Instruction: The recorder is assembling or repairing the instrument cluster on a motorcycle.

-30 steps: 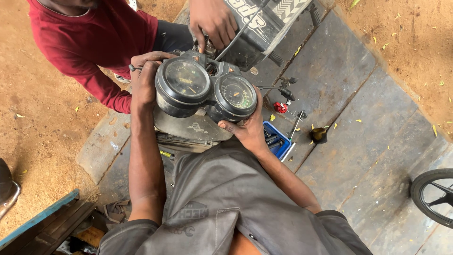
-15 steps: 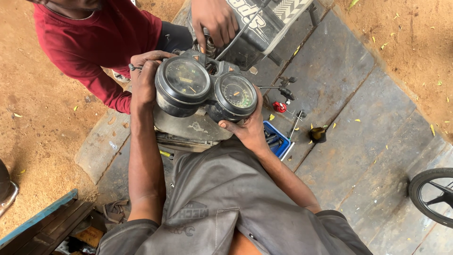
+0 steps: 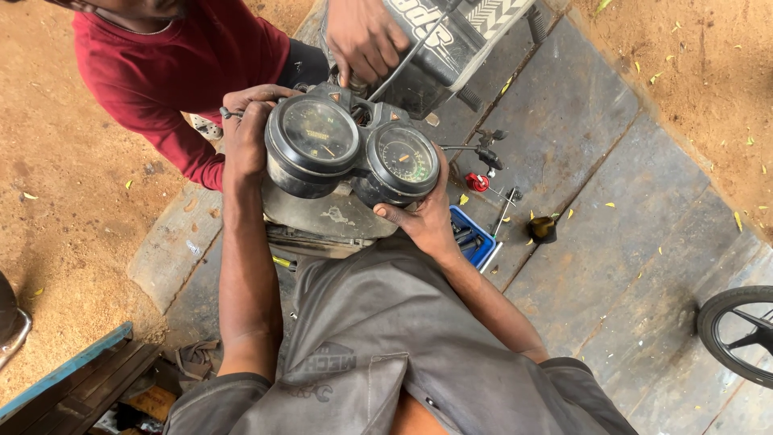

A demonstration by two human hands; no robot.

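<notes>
Both sides of the twin-dial instrument cluster [image 3: 354,157] are held up over the motorcycle. On the left, the left hand [image 3: 245,129] is wrapped round the side of the big round speed dial [image 3: 314,137], with the grip closed on its black case. On the right, the smaller dial [image 3: 403,157] is held from below by the right hand [image 3: 423,221], its grip clamped on the bottom edge. A second person's hand [image 3: 362,36] is pressed in behind the dials, by the dark fuel tank [image 3: 451,40]; a red sleeve [image 3: 173,89] is seen at the far left.

Trouble could come if one grip is let go: the dials would likely be tipped and dropped on the stone, and the glass could be cracked. The cables behind could also be pulled too hard.

Below, a blue tool tray [image 3: 475,238] and a small red part [image 3: 477,182] are laid on grey stone slabs [image 3: 596,201]. Brown dirt [image 3: 72,201] is spread on both sides, outdoors. A wheel [image 3: 737,334] is seen at the right edge.
</notes>
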